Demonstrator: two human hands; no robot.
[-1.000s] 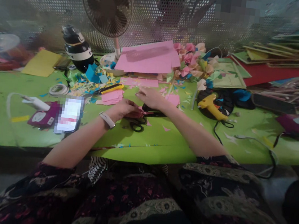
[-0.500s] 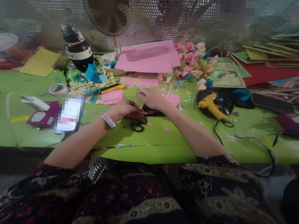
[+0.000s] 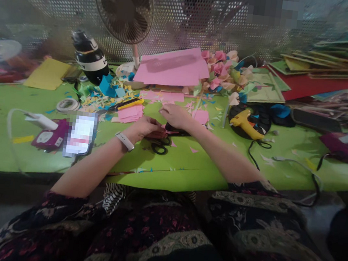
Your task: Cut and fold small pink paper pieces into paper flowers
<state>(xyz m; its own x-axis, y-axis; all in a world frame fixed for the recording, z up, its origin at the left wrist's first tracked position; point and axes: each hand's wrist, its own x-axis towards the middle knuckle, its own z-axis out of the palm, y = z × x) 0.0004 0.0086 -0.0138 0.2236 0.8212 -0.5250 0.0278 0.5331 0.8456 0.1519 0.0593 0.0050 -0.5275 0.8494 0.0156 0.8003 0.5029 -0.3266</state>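
My left hand [image 3: 145, 127] rests on the green table [image 3: 188, 166] with its fingers curled over a small pink paper piece [image 3: 157, 134]. My right hand [image 3: 176, 114] lies just beyond it, fingers pinched together near thin pink scraps. Black scissors [image 3: 160, 145] lie on the table right below both hands. A small stack of pink paper squares [image 3: 130, 113] sits to the left of my hands, and another pink square [image 3: 201, 116] lies to the right of my right hand.
A large pink sheet [image 3: 172, 67] and paper flowers [image 3: 223, 73] lie behind. A yellow glue gun [image 3: 245, 124] sits right, a fan [image 3: 123, 5] and a black bottle [image 3: 90, 57] at the back, a phone [image 3: 80, 134] and tape roll [image 3: 67, 104] left. Card stacks [image 3: 327, 69] fill the far right.
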